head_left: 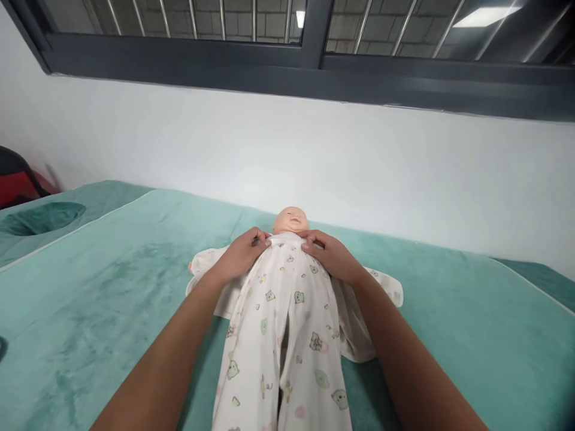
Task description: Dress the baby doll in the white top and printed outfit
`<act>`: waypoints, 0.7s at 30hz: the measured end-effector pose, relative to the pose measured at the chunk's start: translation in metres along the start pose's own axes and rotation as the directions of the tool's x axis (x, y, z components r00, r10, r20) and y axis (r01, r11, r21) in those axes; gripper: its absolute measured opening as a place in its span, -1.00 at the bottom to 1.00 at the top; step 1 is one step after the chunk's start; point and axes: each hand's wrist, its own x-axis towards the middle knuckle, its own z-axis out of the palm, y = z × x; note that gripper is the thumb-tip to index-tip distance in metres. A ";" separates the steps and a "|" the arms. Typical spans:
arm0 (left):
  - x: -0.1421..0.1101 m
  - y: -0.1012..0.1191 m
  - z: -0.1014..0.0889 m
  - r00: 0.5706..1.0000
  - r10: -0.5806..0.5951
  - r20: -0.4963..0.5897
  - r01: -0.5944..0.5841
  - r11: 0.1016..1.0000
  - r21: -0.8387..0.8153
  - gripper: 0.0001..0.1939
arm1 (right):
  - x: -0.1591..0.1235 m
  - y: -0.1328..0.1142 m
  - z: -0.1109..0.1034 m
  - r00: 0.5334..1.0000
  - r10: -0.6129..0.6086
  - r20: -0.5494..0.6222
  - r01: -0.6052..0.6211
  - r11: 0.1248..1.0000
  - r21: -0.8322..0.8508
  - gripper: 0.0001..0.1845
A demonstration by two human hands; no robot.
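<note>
A baby doll [291, 219] lies on its back, its head toward the wall. Printed baby pants [291, 299], white with small green and pink animals, are spread over its body with the legs toward me. My left hand [246, 251] pinches the waistband at its left corner, and my right hand [330, 252] pinches it at the right corner, just below the doll's chin. Beneath the pants, a white printed baby top [384, 284] shows, its sleeves stretched out to both sides. The doll's torso and legs are hidden.
A green plush cover [121, 287] lies under the doll, with a hole [42, 218] at the far left. Behind it rises a white wall [287, 149] below a dark window frame [179, 63]. A red and black object [20, 179] sits at the left edge.
</note>
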 end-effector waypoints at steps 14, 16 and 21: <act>-0.013 -0.011 0.018 0.893 0.356 -0.276 -0.189 0.852 0.488 -0.83 | -0.015 0.010 0.028 0.874 -0.012 -0.486 -0.012 0.999 -0.046 -0.80; -0.025 -0.007 0.017 0.925 0.281 -0.256 -0.122 0.858 0.498 -0.81 | -0.029 0.010 0.030 0.836 -0.021 -0.548 -0.042 0.994 -0.103 -0.83; -0.046 -0.003 0.011 0.986 -0.016 -0.166 0.082 0.913 0.399 -0.79 | -0.058 0.009 0.027 0.879 0.177 -0.443 -0.265 0.954 -0.143 -0.77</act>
